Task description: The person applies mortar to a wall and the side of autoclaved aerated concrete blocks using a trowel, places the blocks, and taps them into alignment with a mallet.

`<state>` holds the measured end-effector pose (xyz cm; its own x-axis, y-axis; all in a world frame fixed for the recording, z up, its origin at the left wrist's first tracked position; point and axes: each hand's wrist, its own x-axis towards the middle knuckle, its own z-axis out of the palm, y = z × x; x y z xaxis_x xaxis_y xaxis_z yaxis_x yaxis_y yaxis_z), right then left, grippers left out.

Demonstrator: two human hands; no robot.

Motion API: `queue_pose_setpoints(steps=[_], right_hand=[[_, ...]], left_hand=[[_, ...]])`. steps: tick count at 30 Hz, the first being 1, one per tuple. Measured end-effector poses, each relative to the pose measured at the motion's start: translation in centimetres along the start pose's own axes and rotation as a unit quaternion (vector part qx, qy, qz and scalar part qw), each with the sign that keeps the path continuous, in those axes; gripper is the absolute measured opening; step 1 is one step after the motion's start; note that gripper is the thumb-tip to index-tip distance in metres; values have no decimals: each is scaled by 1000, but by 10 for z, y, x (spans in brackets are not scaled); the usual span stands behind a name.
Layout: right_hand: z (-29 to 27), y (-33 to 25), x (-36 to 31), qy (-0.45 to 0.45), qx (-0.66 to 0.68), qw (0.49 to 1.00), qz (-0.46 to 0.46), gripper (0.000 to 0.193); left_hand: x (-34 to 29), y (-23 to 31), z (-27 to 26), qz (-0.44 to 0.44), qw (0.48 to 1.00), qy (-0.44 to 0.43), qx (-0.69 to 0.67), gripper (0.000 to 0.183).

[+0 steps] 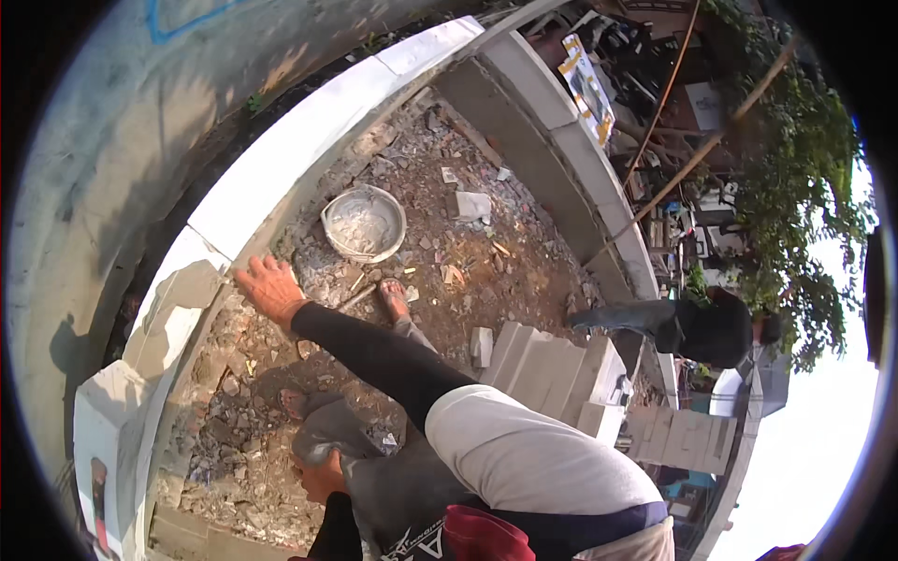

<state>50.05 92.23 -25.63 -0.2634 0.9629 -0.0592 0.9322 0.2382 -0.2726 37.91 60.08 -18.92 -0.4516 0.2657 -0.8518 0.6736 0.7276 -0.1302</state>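
Note:
My right hand [269, 288], in a long black sleeve, reaches to the inner edge of a low wall of pale blocks [281, 154]. Its fingers are spread at the joint between blocks, with nothing visible in them. My left hand [323, 477] is lower down beside my grey trousers [335, 428]; its fingers are partly hidden, so their grip cannot be made out. Past my right hand, a round bucket [365, 224] of grey wet mix stands on the rubble. A tool with a reddish handle [99, 505] lies on the block at lower left.
Broken rubble and soil [253, 439] cover the ground inside the walls. Pale blocks [547, 369] are stacked to the right. Beyond them another person [702, 327] in dark clothes bends over. A plastered wall [103, 159] rises beyond the low one. A loose block piece [472, 206] lies near the bucket.

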Motion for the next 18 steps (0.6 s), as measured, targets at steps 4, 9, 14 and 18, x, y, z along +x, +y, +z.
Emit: queue_pose_setpoints(steps=[4, 9, 14, 18], right_hand=[[77, 3, -46, 12, 75, 981, 179, 30], [59, -31, -29, 91, 104, 969, 203, 16], [56, 16, -81, 84, 65, 976, 192, 22], [-4, 45, -124, 1, 120, 977, 175, 35]], left_hand=[[11, 6, 21, 89, 990, 37, 99, 107], [85, -23, 14, 107, 989, 83, 64, 111], [23, 32, -25, 84, 991, 32, 100, 111], [33, 30, -8, 82, 989, 51, 115, 115]])
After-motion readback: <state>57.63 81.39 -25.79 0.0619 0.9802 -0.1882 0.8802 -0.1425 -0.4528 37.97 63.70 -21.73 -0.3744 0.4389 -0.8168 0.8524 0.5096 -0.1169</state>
